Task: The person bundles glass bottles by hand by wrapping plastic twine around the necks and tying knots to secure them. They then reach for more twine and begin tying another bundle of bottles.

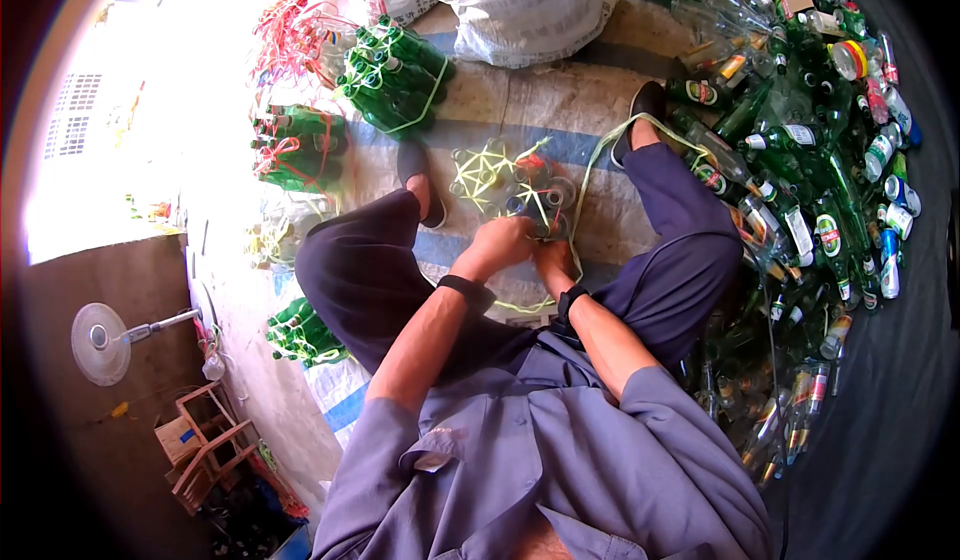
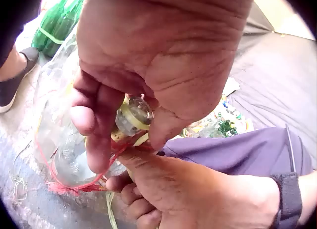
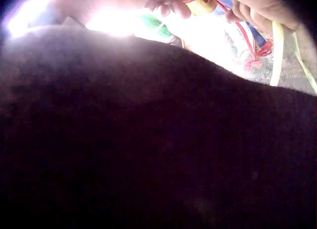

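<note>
Clear bottles (image 1: 478,178) stand bundled between the person's legs, with yellow-green strap laced across their tops. At the bundle's near side, the left hand (image 1: 500,245) and right hand (image 1: 555,260) are close together. In the left wrist view, the left hand (image 2: 158,60) curls its fingers and thumb around a clear bottle neck (image 2: 134,114) wrapped with yellow strap. Just below it, the right hand (image 2: 173,189) has curled fingers beside a red string (image 2: 47,162). The right wrist view shows yellow strap (image 3: 278,53) hanging from the right hand's (image 3: 265,8) curled fingers; dark cloth hides much there.
Green bottle bundles (image 1: 395,80) stand at the upper left, near tangled red string (image 1: 290,25). A white sack (image 1: 525,15) sits at the top. Loose bottles and cans (image 1: 800,170) pile up on the right. A fan (image 1: 100,343) stands at the left.
</note>
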{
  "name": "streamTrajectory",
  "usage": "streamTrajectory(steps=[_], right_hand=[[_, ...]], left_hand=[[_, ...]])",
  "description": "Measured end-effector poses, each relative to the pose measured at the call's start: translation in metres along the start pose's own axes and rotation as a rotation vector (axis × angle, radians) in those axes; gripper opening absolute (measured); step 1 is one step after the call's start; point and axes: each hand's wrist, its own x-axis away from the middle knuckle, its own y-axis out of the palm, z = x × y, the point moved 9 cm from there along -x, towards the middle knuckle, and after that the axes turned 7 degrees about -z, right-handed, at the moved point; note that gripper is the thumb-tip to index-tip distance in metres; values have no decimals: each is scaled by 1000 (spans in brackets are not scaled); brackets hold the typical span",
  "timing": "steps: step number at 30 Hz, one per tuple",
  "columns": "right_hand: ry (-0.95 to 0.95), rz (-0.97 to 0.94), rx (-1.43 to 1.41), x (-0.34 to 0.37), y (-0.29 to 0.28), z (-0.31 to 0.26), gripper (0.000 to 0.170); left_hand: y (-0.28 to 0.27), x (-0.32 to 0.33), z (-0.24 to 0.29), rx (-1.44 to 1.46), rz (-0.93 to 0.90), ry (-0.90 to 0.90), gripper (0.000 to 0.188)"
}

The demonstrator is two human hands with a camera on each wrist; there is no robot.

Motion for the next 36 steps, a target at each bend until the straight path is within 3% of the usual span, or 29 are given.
streamTrajectory(steps=[2,4,6,8,10,16,22,36], right_hand=[[10,-1,10,15,-9,-14,40],[20,-2,22,15,-6,-9,39],[-99,105,-25,15,-10,-17,37],[-57,95,22,21,-13,-21,37],[-18,86,66,24,-14,-21,36],[-80,58,-15,32,-18,-33,35],[-85,41,21,31,-17,-34,31],[-148,78,-87,20,-7,-26,25]], left_hand=[[3,-5,-2,85,-64,-1,21],[15,-4,-11,263,-265,-190,23],[7,-2,-5,210,-244,-175,25],[3,1,-4,155,-222,-161,27],[-9,4,4,-31,-72,-42,28],[-11,1,12,-217,-180,-37,29],[-16,3,23,-368,-154,36,30],[-11,0,24,-430,-134,82,34]])
